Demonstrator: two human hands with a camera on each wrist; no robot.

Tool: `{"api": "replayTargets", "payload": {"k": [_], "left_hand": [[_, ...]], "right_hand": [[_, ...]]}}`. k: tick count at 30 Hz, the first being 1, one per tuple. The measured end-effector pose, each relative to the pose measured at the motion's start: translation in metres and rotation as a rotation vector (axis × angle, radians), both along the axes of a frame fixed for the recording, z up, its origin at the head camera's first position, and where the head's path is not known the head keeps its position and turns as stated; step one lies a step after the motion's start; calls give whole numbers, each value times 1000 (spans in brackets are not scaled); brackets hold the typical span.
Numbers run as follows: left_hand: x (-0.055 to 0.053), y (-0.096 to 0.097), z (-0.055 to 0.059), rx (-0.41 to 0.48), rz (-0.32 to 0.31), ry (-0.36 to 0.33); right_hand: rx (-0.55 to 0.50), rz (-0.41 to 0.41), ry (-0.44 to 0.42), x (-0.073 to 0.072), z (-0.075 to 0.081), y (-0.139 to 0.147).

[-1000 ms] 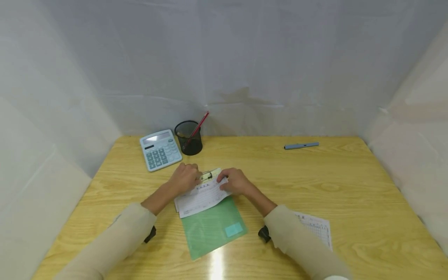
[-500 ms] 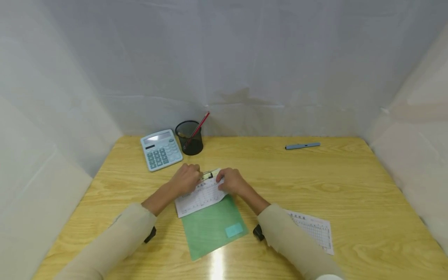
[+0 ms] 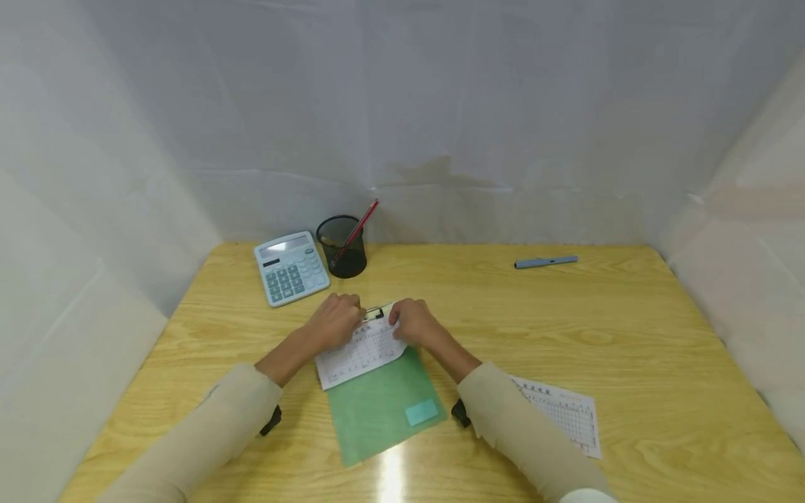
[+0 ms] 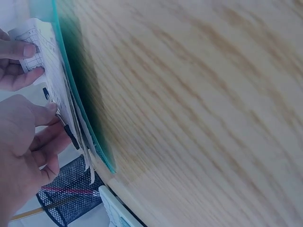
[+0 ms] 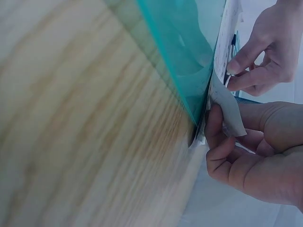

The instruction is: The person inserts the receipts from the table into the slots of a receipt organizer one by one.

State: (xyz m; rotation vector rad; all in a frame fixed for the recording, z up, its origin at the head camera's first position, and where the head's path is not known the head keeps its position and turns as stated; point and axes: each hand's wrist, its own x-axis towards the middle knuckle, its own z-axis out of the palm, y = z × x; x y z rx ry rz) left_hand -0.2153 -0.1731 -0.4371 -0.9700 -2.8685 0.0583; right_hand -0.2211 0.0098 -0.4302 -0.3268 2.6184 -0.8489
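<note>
Your left hand (image 3: 335,324) pinches the black-ended metal clip (image 3: 379,314), your right hand (image 3: 416,324) the white printed paper (image 3: 363,355) by its right edge.

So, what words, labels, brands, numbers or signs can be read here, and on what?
None can be read.
Gridded sheet over the green folder: print too small and blurred.
Loose sheet: heading characters and grid, too blurred.
Calculator: key markings too small.
Blue label: no legible text.
</note>
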Motion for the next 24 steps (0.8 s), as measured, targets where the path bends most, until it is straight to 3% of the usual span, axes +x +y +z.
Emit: {"api": "replayTargets", "payload": {"k": [12,24], "left_hand": [[1,2,0,11,-10,30],[1,3,0,4,5,16]], "right_hand": [[9,-21,-5,0,6,-4],[30,-36,37,-6,1,-11]]}}
